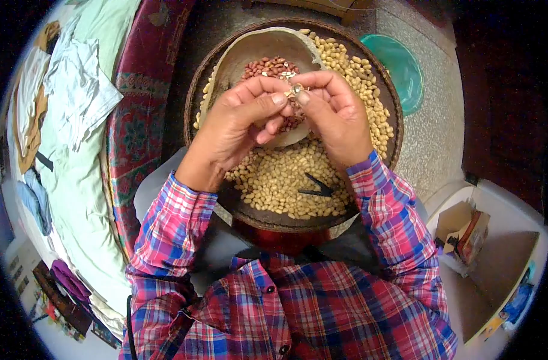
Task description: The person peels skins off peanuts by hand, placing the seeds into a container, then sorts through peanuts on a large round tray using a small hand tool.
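A small, pale peanut shell (296, 90) is up in the air, over the bowl (235, 51), between the tips of 2 hands. It looks broken, but it is too small to tell if a nut is inside. It is likely very light, dry and stiff, and not slippery. The shell should crack with a small squeeze, so the best hold is a soft pinch on its 2 sides with the thumb and first finger.

The left hand (241, 120) pinches 1 side of the shell with thumb and first finger, and its other fingers curl in below. The right hand (340, 120) pinches the other side with its thumb and first finger. The 2 hands are very close, with the shell in the middle.

Under them, the bowl holds red nuts (271, 66) and some pale bits. The bowl sits in a big round tray (193, 78), with lots of peanuts in their shells (268, 174) around it. A black tool (317, 189) with 2 arms lies on those peanuts, near the right sleeve.

Farther out, a green tub (406, 78) is on the floor to the right. A bed (76, 174) with clothes on it is to the left.
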Demonstrator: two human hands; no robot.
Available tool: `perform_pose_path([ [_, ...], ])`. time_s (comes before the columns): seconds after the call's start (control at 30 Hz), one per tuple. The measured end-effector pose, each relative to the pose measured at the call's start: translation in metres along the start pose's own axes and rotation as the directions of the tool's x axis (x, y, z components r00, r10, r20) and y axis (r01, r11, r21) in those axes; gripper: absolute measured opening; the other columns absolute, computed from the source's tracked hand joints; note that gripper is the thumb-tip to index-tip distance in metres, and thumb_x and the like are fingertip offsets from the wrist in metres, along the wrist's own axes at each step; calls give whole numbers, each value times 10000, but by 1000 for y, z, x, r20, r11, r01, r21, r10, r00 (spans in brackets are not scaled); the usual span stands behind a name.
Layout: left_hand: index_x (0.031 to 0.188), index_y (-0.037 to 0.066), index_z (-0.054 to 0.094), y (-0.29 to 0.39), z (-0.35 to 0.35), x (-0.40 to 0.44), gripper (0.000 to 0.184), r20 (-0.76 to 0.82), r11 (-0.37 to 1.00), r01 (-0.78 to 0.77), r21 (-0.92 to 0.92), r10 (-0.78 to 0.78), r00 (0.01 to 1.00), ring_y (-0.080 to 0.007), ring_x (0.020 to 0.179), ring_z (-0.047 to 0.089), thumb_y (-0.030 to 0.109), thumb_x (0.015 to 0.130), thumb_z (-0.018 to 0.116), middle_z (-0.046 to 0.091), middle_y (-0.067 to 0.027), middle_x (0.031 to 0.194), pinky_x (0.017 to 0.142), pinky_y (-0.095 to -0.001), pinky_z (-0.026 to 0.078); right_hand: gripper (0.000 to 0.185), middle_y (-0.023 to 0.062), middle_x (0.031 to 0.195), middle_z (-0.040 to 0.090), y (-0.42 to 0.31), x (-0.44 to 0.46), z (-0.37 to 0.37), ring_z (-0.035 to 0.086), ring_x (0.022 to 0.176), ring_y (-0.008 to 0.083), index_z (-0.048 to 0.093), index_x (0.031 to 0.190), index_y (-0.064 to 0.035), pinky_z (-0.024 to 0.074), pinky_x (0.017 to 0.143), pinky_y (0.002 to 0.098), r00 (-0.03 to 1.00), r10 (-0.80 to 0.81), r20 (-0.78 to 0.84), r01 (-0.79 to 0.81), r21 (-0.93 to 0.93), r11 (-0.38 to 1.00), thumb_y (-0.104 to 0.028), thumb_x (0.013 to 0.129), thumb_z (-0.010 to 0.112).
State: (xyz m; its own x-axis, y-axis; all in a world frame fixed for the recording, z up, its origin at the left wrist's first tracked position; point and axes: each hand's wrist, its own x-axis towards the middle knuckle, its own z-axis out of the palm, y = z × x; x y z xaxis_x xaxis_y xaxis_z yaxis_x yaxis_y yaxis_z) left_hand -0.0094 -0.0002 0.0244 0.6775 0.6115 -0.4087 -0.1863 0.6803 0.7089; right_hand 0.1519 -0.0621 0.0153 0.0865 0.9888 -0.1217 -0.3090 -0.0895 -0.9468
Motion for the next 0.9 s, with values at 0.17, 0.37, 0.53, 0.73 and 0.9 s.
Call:
perform_pose_path([
  [0.17,1012,62,597,0,5,0,154,-111,920,-131,371,184,977,-36,621,481,112,870,629,535,40,784,523,-166,371,161,31,838,630,7,1,-1,580,780,56,541,1065,-14,484,699,212,995,-92,-32,88,-116,989,-62,912,556],
  [0.37,1002,81,619,-3,3,2,145,-118,892,-166,421,235,965,-28,622,468,112,863,642,501,58,761,531,-167,365,171,19,826,621,6,1,4,568,756,51,539,1065,-16,474,668,207,996,-61,-59,61,-7,998,-72,906,567],
  [0.53,1002,71,616,-2,6,-1,145,-86,888,-151,434,207,975,-25,625,471,115,866,643,547,43,807,532,-167,364,172,-4,778,561,2,0,-6,494,630,49,510,1056,-29,392,531,193,989,147,32,-150,113,982,-133,920,520],
  [0.73,1032,44,607,-11,5,3,178,153,707,-368,604,350,924,-41,651,505,130,879,635,600,12,843,549,-180,396,194,13,817,517,5,0,-2,475,649,87,487,1034,-76,346,485,216,940,325,100,-325,546,772,-223,928,418],
  [0.9,1161,-1,521,-3,-4,1,276,63,1000,2,-19,-1,998,-148,854,594,166,943,492,615,-79,954,775,-260,487,290,6,802,531,19,0,-19,487,653,79,513,987,-65,351,496,197,933,324,154,-350,588,729,-336,970,413],
])
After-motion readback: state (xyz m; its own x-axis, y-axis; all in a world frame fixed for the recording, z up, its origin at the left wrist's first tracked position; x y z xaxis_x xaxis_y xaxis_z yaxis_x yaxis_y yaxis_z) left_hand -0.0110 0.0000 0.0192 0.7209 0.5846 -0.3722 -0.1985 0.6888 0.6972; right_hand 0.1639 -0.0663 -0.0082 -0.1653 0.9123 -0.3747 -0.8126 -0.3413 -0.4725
